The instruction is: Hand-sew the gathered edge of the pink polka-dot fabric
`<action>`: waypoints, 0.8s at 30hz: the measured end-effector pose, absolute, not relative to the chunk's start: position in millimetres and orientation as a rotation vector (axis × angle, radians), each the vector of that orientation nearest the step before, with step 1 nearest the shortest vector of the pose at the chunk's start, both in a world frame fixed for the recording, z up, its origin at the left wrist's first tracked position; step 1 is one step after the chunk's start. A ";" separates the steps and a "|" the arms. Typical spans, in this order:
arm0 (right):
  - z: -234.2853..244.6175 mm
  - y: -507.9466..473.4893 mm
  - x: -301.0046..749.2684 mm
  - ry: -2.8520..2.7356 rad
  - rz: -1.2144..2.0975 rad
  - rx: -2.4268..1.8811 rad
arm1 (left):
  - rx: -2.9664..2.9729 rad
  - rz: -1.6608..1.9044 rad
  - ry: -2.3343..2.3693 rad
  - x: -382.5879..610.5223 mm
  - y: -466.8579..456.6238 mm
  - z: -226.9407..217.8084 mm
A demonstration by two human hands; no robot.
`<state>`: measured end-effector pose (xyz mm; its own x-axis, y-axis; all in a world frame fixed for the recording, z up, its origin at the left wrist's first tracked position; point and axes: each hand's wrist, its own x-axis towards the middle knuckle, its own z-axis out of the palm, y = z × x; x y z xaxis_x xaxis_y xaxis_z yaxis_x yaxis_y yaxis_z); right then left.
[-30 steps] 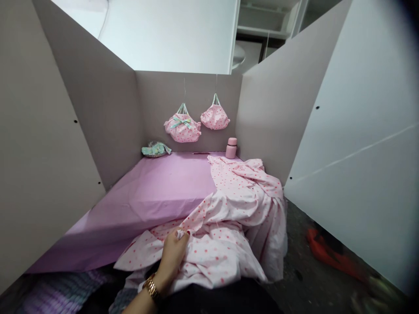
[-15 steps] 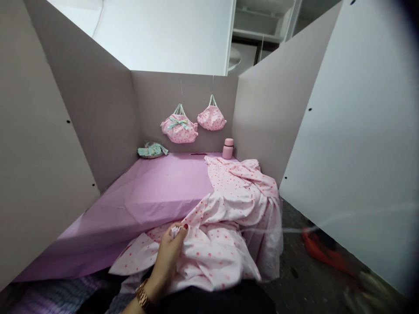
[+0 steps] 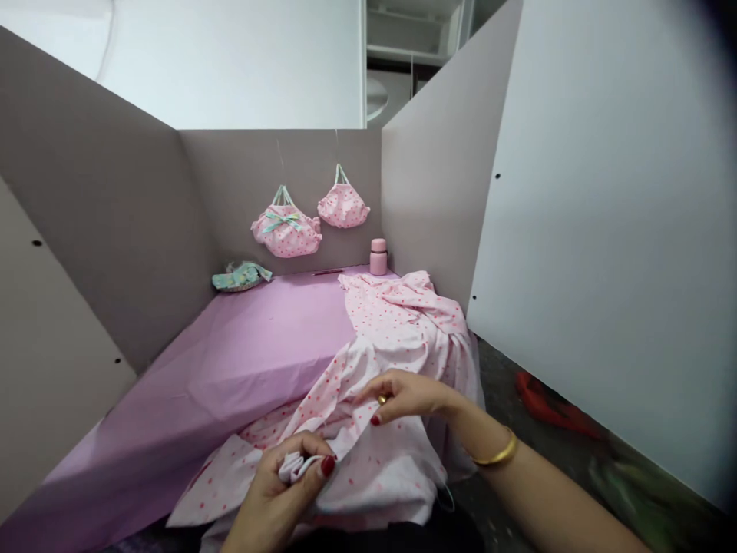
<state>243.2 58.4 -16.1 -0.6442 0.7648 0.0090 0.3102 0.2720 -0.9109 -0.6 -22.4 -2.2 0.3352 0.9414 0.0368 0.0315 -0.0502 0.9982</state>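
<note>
A large pink polka-dot fabric (image 3: 397, 338) lies crumpled over the right side of the purple-covered table (image 3: 270, 315) and drapes down over my lap. Low in the middle, my left hand (image 3: 288, 476) is closed on a gathered, folded bundle of this fabric, which pokes out between thumb and fingers. My right hand (image 3: 400, 395), with a gold ring and bangle, is over the fabric just beyond it. Its thumb lies against a raised fold that runs from my left hand, and its fingertips are partly hidden in the cloth.
Two small polka-dot fabric pouches (image 3: 288, 234) (image 3: 344, 206) hang on the grey back panel (image 3: 230, 177). A pink bottle (image 3: 378, 257) and a green patterned cloth bundle (image 3: 240, 277) stand at the back. Tall side panels (image 3: 443, 184) flank the table. Something red (image 3: 553, 407) lies on the floor.
My right hand has come in from the right onto the fabric. My left hand still grips its bundle, now lower and nearer. The view has shifted to the right.
</note>
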 end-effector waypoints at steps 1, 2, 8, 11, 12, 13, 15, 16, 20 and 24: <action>-18.9 56.5 241.7 -2.094 1.359 -0.962 | 1.403 0.990 0.982 -0.3 -22.1 -2.3; -19.8 53.7 242.5 -2.080 1.353 -0.962 | 1.377 1.039 1.022 0.0 -21.5 -2.9; -11.6 30.9 272.8 -1.962 1.186 -1.024 | 1.212 1.183 1.105 2.0 -10.7 -18.8; -10.8 22.8 274.6 -1.925 1.115 -1.088 | 1.189 1.126 1.062 3.8 -6.9 -25.6; -10.2 20.8 270.3 -1.908 1.084 -1.111 | 1.187 1.121 1.056 4.5 -6.8 -26.2; -8.9 18.9 263.5 -1.890 1.051 -1.130 | 1.191 1.114 1.049 5.2 -7.2 -26.0; -4.4 14.8 244.7 -1.883 0.979 -1.154 | 1.212 1.087 1.028 6.4 -9.6 -23.5; -1.5 12.3 233.8 -1.904 0.955 -1.149 | 1.226 1.065 1.011 6.8 -11.3 -21.7; 8.5 0.6 197.3 -2.077 0.987 -1.002 | 1.303 0.992 0.965 5.9 -17.7 -15.5; 10.3 -9.1 189.0 -2.071 0.933 -0.966 | 1.308 0.997 1.003 3.4 -18.7 -15.9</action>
